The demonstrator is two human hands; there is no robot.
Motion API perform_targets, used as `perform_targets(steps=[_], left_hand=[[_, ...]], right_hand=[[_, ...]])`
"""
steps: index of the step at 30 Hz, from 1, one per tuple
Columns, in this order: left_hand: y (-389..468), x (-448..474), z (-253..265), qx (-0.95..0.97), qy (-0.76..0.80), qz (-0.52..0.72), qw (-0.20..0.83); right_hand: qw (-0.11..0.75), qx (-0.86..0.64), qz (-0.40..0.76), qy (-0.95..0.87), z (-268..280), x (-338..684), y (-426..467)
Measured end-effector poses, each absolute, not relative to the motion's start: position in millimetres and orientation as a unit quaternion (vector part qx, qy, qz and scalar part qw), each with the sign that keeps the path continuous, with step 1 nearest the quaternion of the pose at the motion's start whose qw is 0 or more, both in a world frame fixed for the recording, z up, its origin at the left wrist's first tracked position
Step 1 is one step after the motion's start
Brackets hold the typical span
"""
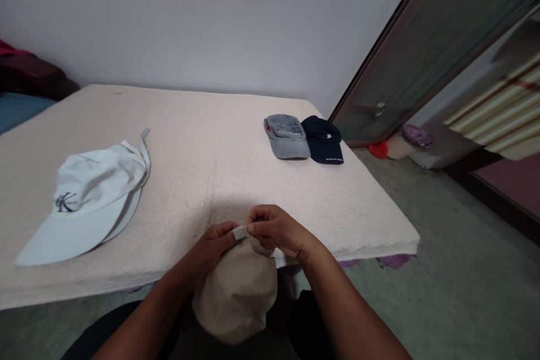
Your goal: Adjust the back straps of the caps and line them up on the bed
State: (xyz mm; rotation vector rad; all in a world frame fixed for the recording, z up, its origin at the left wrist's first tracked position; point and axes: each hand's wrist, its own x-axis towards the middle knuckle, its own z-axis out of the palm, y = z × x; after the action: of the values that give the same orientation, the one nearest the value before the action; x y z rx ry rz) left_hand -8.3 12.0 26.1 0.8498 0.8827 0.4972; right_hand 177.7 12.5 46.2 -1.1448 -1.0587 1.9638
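Note:
A beige baseball cap [236,292] hangs crown down over the near edge of the bed, between my forearms. My left hand [217,244] is closed on the cap's upper edge, beside a pale strap end [239,233]. Meeting it there, my right hand [278,229] pinches the strap area with thumb and forefinger. The two hands nearly touch. Part of the cap behind my fingers is hidden. Left of my hands lie stacked white caps [99,180], the upper one with dark letters on its front and a loose strap at the back.
Farther back on the white bedspread [202,135] lie a grey cap [289,138] and a navy cap [323,138], side by side. A wall stands behind the bed. On the floor at right are a red item [378,149] and a purple item [417,136].

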Motion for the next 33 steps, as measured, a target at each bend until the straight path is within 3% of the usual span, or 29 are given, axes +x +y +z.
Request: perform_targets(steps=[12, 29, 33], left_hand=[[9.6, -4.6, 32.5, 0.367, 0.387, 0.248, 0.809], [11.4, -11.0, 47.9, 0.521, 0.375, 0.265, 0.719], [11.4, -9.3, 46.7, 0.477, 0.404, 0.265, 0.734]], right_hand=[[0.323, -0.451, 0.727, -0.406, 34.8, 177.7, 12.9], [0.335, -0.350, 0.790, -0.376, 42.1, 177.6, 13.0], [0.322, -0.335, 0.783, -0.413, 42.2, 175.4, 12.2]])
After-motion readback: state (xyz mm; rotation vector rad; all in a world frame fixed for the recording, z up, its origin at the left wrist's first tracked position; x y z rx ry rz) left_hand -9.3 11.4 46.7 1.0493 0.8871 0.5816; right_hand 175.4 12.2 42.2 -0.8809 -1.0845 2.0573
